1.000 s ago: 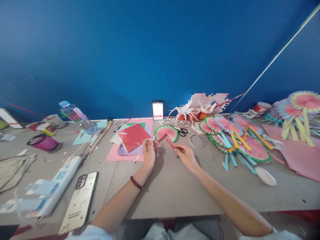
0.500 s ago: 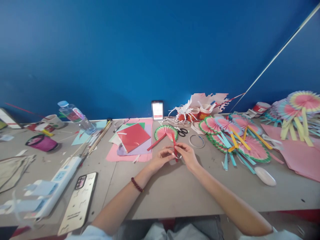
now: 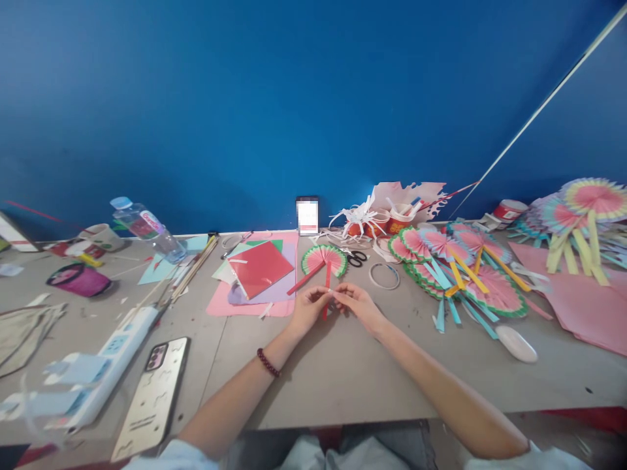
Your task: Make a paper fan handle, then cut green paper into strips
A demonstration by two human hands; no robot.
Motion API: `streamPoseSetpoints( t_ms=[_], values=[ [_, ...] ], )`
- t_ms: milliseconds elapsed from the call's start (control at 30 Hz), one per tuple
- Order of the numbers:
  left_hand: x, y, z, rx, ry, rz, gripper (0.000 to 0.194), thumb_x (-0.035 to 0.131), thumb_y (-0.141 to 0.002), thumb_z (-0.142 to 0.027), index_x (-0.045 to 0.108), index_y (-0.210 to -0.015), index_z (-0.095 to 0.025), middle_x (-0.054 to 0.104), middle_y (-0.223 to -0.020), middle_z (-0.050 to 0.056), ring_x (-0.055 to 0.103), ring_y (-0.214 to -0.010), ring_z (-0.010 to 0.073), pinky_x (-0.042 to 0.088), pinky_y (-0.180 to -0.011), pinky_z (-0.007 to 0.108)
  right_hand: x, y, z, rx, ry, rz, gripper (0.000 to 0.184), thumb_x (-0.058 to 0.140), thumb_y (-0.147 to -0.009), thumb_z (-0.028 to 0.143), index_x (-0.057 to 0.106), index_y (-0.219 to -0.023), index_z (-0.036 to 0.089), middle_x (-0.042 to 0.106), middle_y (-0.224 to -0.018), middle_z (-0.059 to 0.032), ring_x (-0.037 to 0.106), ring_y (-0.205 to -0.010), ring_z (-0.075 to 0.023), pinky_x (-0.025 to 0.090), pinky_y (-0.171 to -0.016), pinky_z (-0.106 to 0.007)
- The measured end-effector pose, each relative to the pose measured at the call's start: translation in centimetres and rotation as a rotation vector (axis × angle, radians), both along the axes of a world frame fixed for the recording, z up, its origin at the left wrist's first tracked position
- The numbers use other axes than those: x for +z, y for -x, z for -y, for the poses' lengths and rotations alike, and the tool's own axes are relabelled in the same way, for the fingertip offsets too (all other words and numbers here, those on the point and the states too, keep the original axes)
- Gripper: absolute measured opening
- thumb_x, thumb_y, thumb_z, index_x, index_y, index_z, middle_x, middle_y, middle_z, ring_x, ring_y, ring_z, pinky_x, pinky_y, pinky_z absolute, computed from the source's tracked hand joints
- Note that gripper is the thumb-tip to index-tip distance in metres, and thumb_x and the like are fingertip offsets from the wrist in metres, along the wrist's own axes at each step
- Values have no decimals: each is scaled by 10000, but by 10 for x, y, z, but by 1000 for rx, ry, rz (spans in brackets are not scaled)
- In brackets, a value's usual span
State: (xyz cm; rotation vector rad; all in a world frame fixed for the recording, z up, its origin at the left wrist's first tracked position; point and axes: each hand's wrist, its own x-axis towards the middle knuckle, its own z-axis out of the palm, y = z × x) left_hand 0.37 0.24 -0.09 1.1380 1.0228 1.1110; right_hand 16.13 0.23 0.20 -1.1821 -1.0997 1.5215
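Behind everything, a broad, flat blue wall (image 3: 255, 117). Below it, a long grey tabletop (image 3: 382, 372). Along the right side, a spread of pleated paper fans (image 3: 484, 290) in pink, green and pale blue, with yellow and turquoise paper handles. Well to the left, a long white plastic power strip (image 3: 117, 352); farther back, nearer the middle, a glossy red four-sided sheet (image 3: 259, 267) on top of other coloured papers. Beside the power strip, a pale-backed phone (image 3: 154, 398), camera side up. At the centre, close together, a left hand (image 3: 311, 310), thumb and forefinger closed on a straight red paper strip (image 3: 328, 277), and a right hand (image 3: 355, 303), fingers bent, tips meeting the left ones at that strip; hard to tell whether closed on anything. Just beyond both, on the table, a pink pleated paper fan with a green rim (image 3: 313, 256), overlapped at its lower part by the straight strip. To its right, black-handled scissors (image 3: 357, 259) and a pale round ring (image 3: 385, 276). Slanting from the fan toward lower left, a second red paper strip (image 3: 304, 279). Around the left wrist, a dark red beaded bracelet (image 3: 268, 363).
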Motion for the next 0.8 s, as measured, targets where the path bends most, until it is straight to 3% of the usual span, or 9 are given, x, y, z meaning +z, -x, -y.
streamPoseSetpoints(
  t_ms=[133, 233, 333, 433, 600, 700, 800],
  values=[
    [-5, 1, -4, 50, -38, -21, 387, 812, -673, -524, 717, -741, -155, 692, -674, 29, 548, -456, 109, 458, -456, 253, 1, -5, -6, -26, -58, 105, 400, 789, -605, 561, 679, -730, 197, 658, -614, -2, 569, -568, -138, 429, -548, -270],
    [-8, 1, -6, 110, -119, -21, 373, 816, -670, -503, 747, -779, -154, 716, -815, 64, 615, -573, 136, 518, -530, 276, 8, -16, -10, -120, -192, 207, 368, 744, -658, 546, 722, -748, 190, 679, -642, -21, 585, -598, -156, 460, -578, -290],
    [-9, 1, -6, 157, -189, -63, 314, 767, -748, -469, 762, -823, -165, 712, -834, 73, 645, -699, 159, 537, -628, 286, 20, -28, -15, -256, -326, 317, 351, 702, -730, 503, 768, -826, 171, 713, -716, -47, 600, -623, -162, 476, -592, -295],
    [-9, 1, -4, 152, -197, -100, 281, 705, -820, -435, 736, -923, -175, 693, -801, 54, 619, -658, 143, 513, -604, 281, 31, -38, -28, -292, -398, 362, 352, 692, -749, 486, 784, -892, 177, 750, -790, -68, 633, -648, -173, 506, -612, -301],
    [-16, 1, -4, 193, -272, -113, 235, 727, -787, -374, 590, -891, -214, 618, -751, -16, 571, -624, 115, 462, -586, 246, 47, -53, -84, -346, -539, 538, 329, 673, -775, 446, 776, -924, 172, 775, -847, -84, 678, -713, -202, 531, -686, -325],
    [-19, 1, -5, 185, -274, -136, 232, 731, -777, -346, 553, -855, -220, 590, -731, -26, 559, -638, 118, 444, -590, 244, 60, -62, -124, -477, -571, 826, 253, 614, -826, 351, 784, -896, 176, 787, -905, -98, 692, -802, -235, 517, -743, -336],
    [-19, 2, -5, 176, -263, -152, 250, 726, -783, -344, 613, -971, -225, 605, -734, -16, 578, -667, 137, 455, -616, 262, 72, -61, -156, -525, -589, 1086, 283, 546, -876, 294, 795, -963, 192, 786, -1024, -118, 677, -942, -270, 494, -800, -347]
  ],
)
